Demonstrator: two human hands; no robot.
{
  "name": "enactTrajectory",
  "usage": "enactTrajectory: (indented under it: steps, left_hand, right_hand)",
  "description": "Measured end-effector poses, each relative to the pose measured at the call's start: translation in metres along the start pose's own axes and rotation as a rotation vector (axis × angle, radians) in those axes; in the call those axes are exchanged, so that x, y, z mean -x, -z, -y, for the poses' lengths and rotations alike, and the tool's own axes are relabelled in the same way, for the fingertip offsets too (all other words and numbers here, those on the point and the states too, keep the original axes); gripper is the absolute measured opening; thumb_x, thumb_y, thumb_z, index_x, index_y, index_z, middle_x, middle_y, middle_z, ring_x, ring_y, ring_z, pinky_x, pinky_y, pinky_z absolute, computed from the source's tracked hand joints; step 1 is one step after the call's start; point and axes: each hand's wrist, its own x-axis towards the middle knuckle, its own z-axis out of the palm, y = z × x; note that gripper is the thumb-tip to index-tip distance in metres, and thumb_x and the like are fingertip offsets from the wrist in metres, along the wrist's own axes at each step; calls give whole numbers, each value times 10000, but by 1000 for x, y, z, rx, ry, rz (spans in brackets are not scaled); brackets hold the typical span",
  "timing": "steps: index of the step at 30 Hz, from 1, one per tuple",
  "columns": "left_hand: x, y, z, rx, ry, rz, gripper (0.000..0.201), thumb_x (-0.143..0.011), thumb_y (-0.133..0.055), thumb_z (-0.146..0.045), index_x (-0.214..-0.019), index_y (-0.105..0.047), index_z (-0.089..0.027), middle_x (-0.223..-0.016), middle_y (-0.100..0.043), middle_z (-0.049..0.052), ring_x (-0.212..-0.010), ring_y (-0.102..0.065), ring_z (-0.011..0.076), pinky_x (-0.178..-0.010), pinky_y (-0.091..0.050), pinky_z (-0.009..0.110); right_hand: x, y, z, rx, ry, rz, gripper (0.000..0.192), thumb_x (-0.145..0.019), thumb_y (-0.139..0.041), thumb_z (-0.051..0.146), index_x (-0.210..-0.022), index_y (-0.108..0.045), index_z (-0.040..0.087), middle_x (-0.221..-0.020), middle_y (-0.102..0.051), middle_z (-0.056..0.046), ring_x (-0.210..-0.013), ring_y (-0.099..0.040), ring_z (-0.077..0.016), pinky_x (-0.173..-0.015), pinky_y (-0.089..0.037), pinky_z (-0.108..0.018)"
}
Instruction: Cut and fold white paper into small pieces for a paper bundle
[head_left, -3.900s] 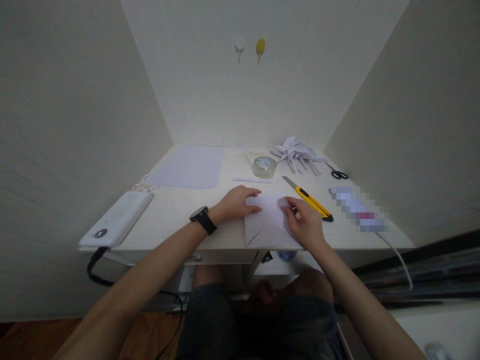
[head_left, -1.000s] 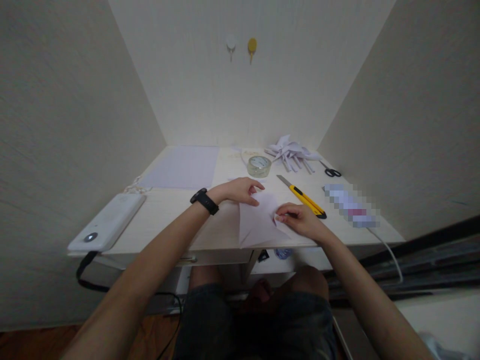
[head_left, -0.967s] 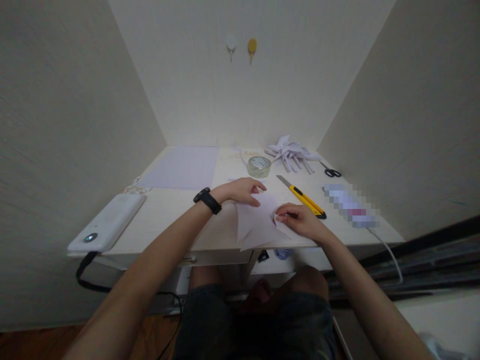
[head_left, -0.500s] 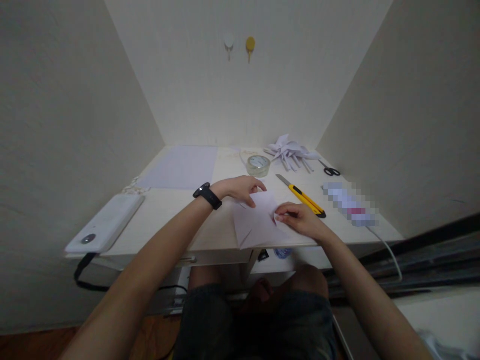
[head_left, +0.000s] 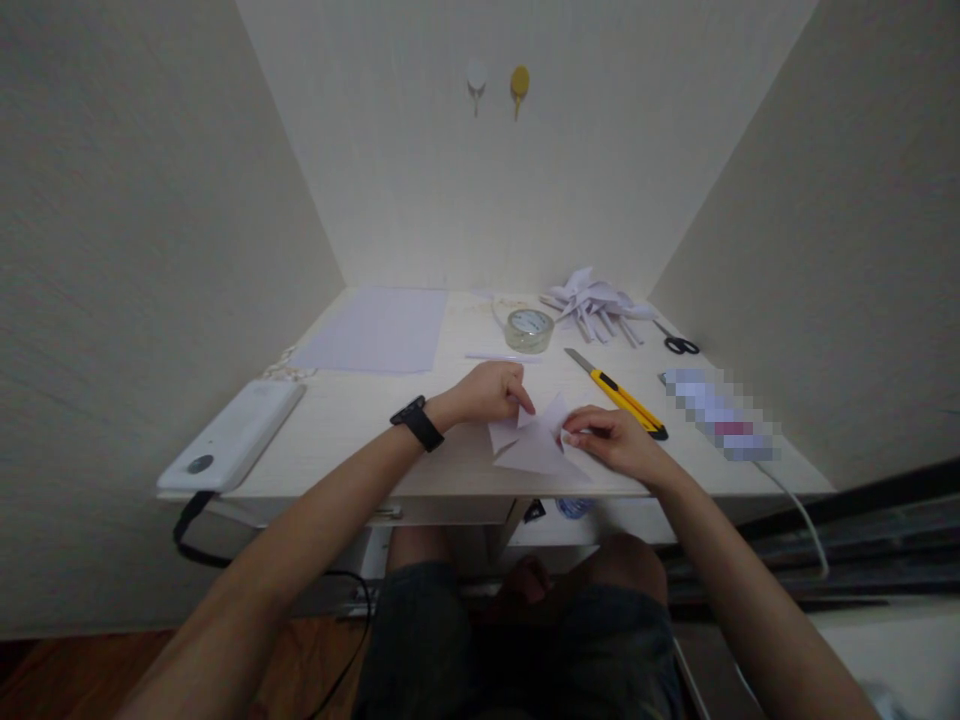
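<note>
Right hand pinching one corner of white paper, between both hands; left hand now curled over a flap, its pinch unclear: second corner apparently turned inward; yellow cutter just beyond right grip

Both hands touch the slit white paper (yellow cutter lying nearby).

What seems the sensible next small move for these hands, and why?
Probably ease the flap at the left hand inward, toward the corner pinched by the right hand. The white paper is slit, one corner is already turned inward in the right hand's grasp, and the left index finger points down at that other flap.
</note>
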Motion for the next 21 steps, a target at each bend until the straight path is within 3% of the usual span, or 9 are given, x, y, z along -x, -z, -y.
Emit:
enactTrajectory:
  steps: [4, 10, 14, 18, 21]
  left_hand:
    - [18, 0, 1, 52, -33, 39, 318, -732, -617, -92, -895, -807, -288, -723, -646, 1, -683, -573, 126, -670, -429, 238]
    - [34, 0, 0, 135, -62, -12, 324, -755, -598, -83, -951, -795, -250, -813, -736, 10, -737, -622, 132, -727, -449, 246]
    - [38, -2, -3, 196, -32, -7, 286, -795, -622, -142, -1031, -775, -193, -842, -754, 30, -660, -591, 115, -654, -424, 232]
    - [38, -7, -3, 342, 63, -57, 245, -826, -660, -230, -1038, -769, -171, -792, -756, 34, -642, -607, 116, -620, -423, 225]
    - [36, -11, -2, 528, 175, -94, 431, -775, -702, -182, -1206, -694, -170, -687, -736, -2, -623, -631, 123, -615, -451, 217]
  right_hand:
    - [1, 1, 2, 3, 8, 6, 217, -822, -675, 423, -820, -758, 223, -897, -747, -80, -848, -678, -227, -794, -518, -357]
    - [-2, 2, 5, -42, 17, -6, 259, -800, -707, 469, -820, -771, 219, -903, -754, -92, -843, -682, -226, -781, -532, -359]
    - [-13, -2, 15, -17, 87, -1, 213, -801, -720, 425, -778, -770, 219, -873, -749, -83, -817, -663, -209, -755, -526, -340]
    - [-26, -10, 26, 45, 110, 31, 137, -816, -707, 344, -791, -773, 226, -788, -737, -56, -773, -646, -194, -737, -514, -321]
    - [-32, -15, 27, 95, 151, -3, 75, -799, -725, 300, -796, -779, 248, -850, -735, -55, -839, -651, -205, -821, -512, -357]
